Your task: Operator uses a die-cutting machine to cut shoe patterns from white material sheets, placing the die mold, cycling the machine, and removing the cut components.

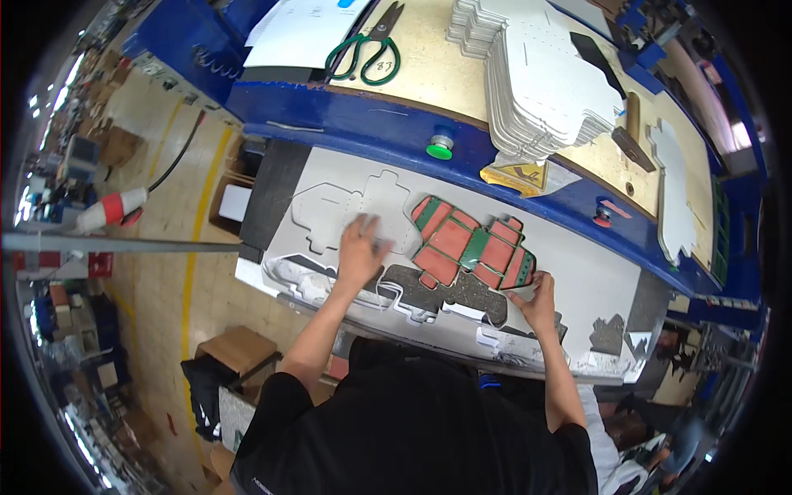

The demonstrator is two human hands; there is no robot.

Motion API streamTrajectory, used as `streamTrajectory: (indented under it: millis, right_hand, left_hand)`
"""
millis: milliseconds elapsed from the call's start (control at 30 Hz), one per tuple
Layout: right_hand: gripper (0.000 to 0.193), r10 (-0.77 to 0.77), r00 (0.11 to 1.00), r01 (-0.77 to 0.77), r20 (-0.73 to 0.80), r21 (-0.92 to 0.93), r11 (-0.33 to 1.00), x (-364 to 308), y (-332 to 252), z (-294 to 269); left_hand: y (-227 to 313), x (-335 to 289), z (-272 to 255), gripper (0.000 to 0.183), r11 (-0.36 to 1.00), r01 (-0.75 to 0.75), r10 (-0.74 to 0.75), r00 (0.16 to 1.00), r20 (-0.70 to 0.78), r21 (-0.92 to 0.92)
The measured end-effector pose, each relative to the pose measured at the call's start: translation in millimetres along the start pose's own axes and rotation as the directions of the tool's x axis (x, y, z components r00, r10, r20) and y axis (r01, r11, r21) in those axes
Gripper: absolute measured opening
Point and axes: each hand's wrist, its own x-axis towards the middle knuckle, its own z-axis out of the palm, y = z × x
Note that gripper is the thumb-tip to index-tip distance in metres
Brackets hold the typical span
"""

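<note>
One hand, the left (360, 252), is loosely spread and blurred, holding nothing, over a pale sheet (590, 268). The right hand (538, 307) sets thumb and fingers at the right end of the red-green die (462, 246), which lies on the sheet; whether it grips, I cannot tell. Scissors (384, 23) lie on the counter (433, 78) beyond.

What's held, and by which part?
Right hand grips or merely touches the flat, irregular red-and-green die at its right end; which is unclear. Left hand, blurred, shows nothing held.
</note>
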Motion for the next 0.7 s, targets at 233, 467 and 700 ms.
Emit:
streamTrajectory:
  millis: [233, 467, 700]
  right_hand:
    - [0.119, -0.3, 0.947, 0.299, -0.11, -0.03, 0.954, 29, -5, 4]
    - [0.124, -0.541, 0.833, 0.554, 0.119, -0.19, 0.811, 55, -22, -12]
    - [0.12, -0.428, 0.896, 0.444, 0.119, -0.2, 0.874, 59, -17, -11]
  left_hand:
    - [-137, 57, -47, 0.095, 0.858, 0.507, -0.51, 0.822, -0.254, -0.081]
    - [-248, 81, -57, 0.112, 0.696, 0.691, -0.679, 0.722, 0.136, -0.196]
    - [-177, 109, -82, 0.094, 0.737, 0.667, -0.641, 0.741, 0.198, -0.11]
